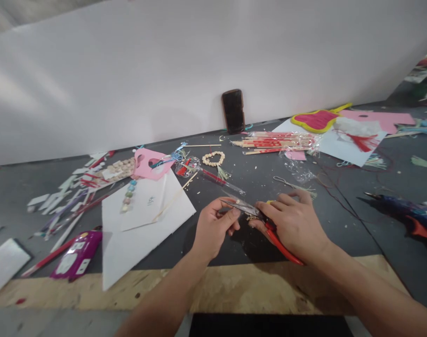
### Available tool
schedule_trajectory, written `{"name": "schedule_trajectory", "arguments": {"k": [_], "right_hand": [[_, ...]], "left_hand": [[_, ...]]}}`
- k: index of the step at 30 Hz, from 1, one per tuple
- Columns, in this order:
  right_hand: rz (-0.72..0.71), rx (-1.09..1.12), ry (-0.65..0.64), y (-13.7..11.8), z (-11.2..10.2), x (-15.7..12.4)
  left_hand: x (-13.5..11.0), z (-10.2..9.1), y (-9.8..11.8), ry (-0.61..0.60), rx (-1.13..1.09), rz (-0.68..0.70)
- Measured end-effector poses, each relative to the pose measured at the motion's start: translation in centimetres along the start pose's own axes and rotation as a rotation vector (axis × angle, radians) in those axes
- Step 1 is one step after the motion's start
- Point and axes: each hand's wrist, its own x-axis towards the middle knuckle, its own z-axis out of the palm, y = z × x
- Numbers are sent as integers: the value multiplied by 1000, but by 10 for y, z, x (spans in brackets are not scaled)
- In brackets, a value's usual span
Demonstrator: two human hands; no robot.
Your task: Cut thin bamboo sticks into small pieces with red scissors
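My right hand [297,224] is closed around scissors [247,208] with red handles, and their metal blades point left. Close to the blade tips, my left hand [213,229] is closed in a pinch; whatever sits between its fingertips is too small to make out. Small pale bits [250,217] show below the blades, between my two hands. Farther back lies a ring of pale beads [218,154] with a light green tassel [223,173]. A grey looped cord [285,181] rests just beyond my right hand.
A dark phone [233,111] leans against the white wall panel. Wooden sticks in red-printed wrapping [279,142] lie behind my hands. White paper [146,248] and a purple packet [78,255] are at left. A dark blue tool [402,210] lies at right.
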Motion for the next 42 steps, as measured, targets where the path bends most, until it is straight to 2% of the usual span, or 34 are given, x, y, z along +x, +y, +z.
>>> {"name": "schedule_trajectory", "arguments": {"k": [5,12,25,36,42], "right_hand": [[-1,-5,-8,-2,-2,0],[-13,8,-4,0,1,0],[-5,28,-69,1,-1,-1],[-12,35,-61,1,3,-1],[-22,70,-42,1,4,-1]], "left_hand": [[1,-4,0,-15,58,55],[1,-3,-3,-70,15,20],[-3,1,0,-81,51,13],[-1,1,0,-74,158,36],[-5,3,0,-130,74,-2]]}}
